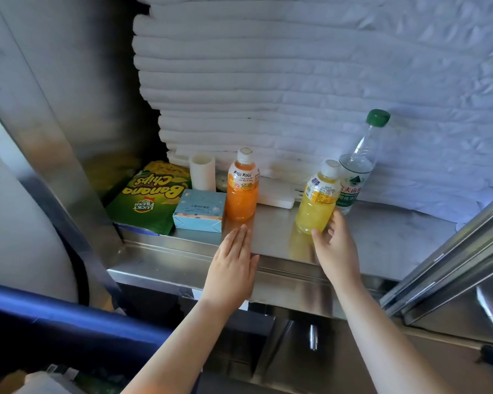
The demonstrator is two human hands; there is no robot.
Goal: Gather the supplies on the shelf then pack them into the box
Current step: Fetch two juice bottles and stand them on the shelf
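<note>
We are gathering from the steel shelf (382, 243), and nothing is lifted yet. Our right hand (335, 245) is cupping the foot of the yellow juice bottle (318, 200), thumb near, fingers to its right; we cannot tell whether it is actually gripping. Our left hand (234, 263) is lying flat and released, fingertips just near of the orange Mogu Mogu bottle (242, 191). Left of that are lying a blue carton (199, 210) and a banana chips bag (148, 197). Next, we judge, both hands need firm grips. The packing box is not showing.
</note>
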